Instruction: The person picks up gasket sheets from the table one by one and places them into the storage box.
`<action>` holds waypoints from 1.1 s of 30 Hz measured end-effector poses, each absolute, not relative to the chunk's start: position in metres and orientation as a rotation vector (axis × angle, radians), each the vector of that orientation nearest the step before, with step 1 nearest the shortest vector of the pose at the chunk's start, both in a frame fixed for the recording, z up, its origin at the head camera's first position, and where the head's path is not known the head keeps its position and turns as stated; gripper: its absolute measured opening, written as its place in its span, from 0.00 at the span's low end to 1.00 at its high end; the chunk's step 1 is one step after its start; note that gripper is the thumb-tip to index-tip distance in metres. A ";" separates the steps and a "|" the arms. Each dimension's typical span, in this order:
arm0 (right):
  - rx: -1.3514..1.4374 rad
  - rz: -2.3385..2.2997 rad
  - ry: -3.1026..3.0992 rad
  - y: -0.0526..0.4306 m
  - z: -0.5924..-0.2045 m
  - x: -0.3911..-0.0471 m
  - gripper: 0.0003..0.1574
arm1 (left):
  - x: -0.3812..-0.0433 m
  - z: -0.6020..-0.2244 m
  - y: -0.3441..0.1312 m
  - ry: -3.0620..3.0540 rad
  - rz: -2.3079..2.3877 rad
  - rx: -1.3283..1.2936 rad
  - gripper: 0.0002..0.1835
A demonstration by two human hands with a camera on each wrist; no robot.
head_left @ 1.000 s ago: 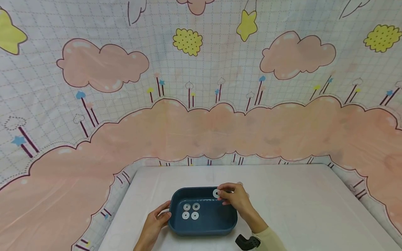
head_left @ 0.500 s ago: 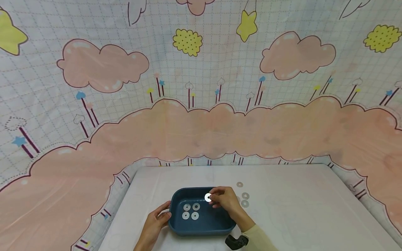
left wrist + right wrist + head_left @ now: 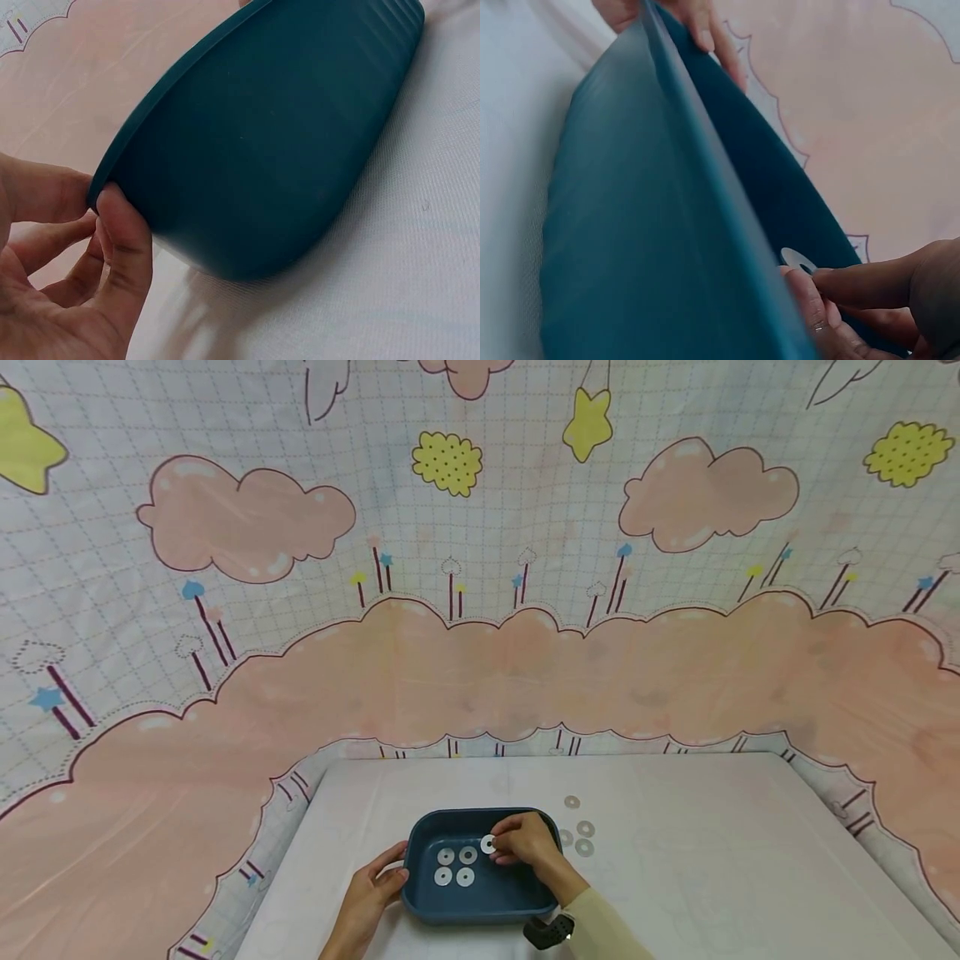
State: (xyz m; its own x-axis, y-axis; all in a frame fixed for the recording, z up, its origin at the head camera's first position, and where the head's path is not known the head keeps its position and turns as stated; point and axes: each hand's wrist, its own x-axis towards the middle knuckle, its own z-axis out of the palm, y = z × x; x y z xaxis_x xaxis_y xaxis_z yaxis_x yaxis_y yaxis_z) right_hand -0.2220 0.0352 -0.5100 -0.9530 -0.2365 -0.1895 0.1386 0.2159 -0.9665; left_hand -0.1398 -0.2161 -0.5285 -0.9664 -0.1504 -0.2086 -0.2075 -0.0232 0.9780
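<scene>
A blue tray point(image 3: 480, 917) with raised walls stands on the white-covered table in the head view. My left hand point(image 3: 363, 889) pinches the rim at its left end; the left wrist view shows the thumb and a finger of that hand point(image 3: 82, 277) on either side of the tray's edge point(image 3: 127, 142). Over the tray, my right hand point(image 3: 528, 845) holds a flat white washer point(image 3: 487, 844) between thumb and fingertips. From the right wrist, this washer point(image 3: 798, 259) appears just inside the tray wall. Several similar washers point(image 3: 444, 877) lie in two rows on the tray's left floor.
To the right of the tray, several more washers point(image 3: 584, 847) lie loose on the table point(image 3: 690, 852), one partly hidden by the tray's edge. A patterned cloth point(image 3: 495, 677) with clouds and stars hangs behind. A black device point(image 3: 549, 932) sits at my right wrist.
My right hand has carried the washer left and lower, from above the tray's far right rim to inside it, uncovering loose washers on the table. My left hand keeps its hold.
</scene>
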 end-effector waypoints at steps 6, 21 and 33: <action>-0.090 -1.744 2.213 0.030 -0.510 -0.227 0.08 | -0.139 -0.528 -0.216 2.163 2.188 -0.388 0.27; -0.045 -1.578 2.339 0.025 -0.515 -0.226 0.06 | -0.140 -0.530 -0.218 2.161 2.181 -0.383 0.27; -0.106 -1.557 2.459 0.029 -0.509 -0.220 0.10 | -0.141 -0.531 -0.219 2.158 2.173 -0.380 0.27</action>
